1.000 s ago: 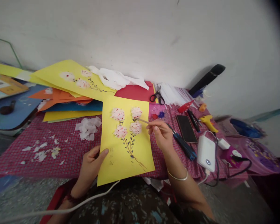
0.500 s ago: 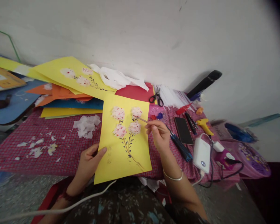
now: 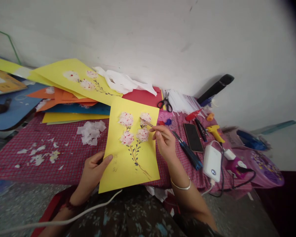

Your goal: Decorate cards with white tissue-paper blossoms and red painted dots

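Note:
My left hand (image 3: 95,169) grips the lower left edge of a yellow paper sheet (image 3: 148,158), thumb on top and fingers behind. Several white flower heads of paper bits with red specks are on the sheet, above painted brown stems and dark leaves. Between the thumb and fingers of my right hand (image 3: 164,141) is a thin paintbrush (image 3: 148,123). Its tip meets the upper right flower head (image 3: 145,118), or hovers just over it; I cannot tell which. Part of the brush handle is hidden by my hand.
Torn white paper pieces (image 3: 91,132) lie left of the sheet. To the right are a blue cutter knife (image 3: 191,156), a phone (image 3: 193,137), a white power bank (image 3: 212,163) and a yellow glue gun (image 3: 215,132). Behind stand scissors (image 3: 165,102) and another flowered yellow sheet (image 3: 64,65).
My right hand has shifted slightly left, bringing the brush tip up and left on the upper right flower head. My left hand keeps its hold on the sheet.

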Demonstrator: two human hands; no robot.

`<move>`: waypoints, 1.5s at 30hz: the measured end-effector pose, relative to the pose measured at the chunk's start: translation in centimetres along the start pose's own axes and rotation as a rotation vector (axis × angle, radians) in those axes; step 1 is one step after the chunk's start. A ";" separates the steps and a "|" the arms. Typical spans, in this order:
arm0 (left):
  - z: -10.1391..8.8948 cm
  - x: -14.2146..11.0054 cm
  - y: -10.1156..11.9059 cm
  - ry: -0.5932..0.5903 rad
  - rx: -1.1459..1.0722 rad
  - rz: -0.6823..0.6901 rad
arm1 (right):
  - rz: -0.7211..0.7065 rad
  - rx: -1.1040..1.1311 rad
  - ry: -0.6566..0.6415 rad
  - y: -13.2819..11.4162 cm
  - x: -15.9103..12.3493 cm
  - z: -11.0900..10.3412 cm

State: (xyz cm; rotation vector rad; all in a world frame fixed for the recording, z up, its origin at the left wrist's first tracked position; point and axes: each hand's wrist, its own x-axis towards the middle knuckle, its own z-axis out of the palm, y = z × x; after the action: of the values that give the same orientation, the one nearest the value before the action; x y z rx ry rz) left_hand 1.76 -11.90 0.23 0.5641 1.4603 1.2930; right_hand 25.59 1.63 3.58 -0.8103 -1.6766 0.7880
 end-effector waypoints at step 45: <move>0.3 -0.3 0.5 -0.011 -0.001 -0.037 | 0.086 0.141 0.087 0.8 0.2 -1.9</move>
State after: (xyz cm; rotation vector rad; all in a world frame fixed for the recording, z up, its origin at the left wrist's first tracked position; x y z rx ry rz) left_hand 1.96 -11.94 0.86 0.5401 1.4547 1.2596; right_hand 27.47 2.44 3.41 -0.8105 -1.4998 0.9077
